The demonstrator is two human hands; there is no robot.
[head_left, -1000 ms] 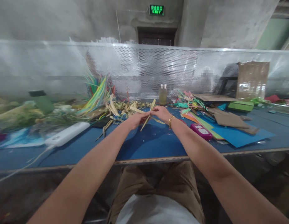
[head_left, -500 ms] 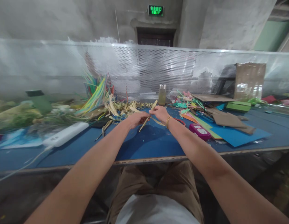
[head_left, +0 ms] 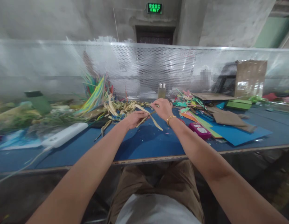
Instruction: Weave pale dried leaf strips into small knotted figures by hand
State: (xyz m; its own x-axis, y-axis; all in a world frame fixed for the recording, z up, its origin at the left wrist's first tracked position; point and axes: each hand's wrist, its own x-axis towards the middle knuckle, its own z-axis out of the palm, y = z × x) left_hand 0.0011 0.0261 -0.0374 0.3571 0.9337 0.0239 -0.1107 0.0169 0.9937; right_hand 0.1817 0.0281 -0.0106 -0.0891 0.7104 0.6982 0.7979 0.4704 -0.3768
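Observation:
Pale, flat straw strips (head_left: 156, 123) cross each other above the middle of the blue table. My left hand (head_left: 135, 119) pinches them close to where they cross, its fingers closed. To the upper right, my right hand (head_left: 163, 108), with a gold bracelet at the wrist, has its fingers closed on one strip's far end. One strip runs from upper left to lower right, its tail hanging free. Another pokes out below my left hand. Behind my hands lies a heap of similar dried straw (head_left: 126, 107).
Left: white power strip (head_left: 65, 134), green bottle (head_left: 38, 101), and bundled coloured stems (head_left: 95, 95). Right: magenta box (head_left: 199, 130), coloured paper (head_left: 237, 132) and cardboard pieces (head_left: 228, 119). A small bottle (head_left: 161, 91) stands behind my right hand. A perforated metal screen (head_left: 126, 68) borders the table's back.
My right hand has turned over and shifted slightly up and right, drawing a strip with it. The strips' crossing has changed, and one tail now hangs to the lower right. My left hand stays nearly in place.

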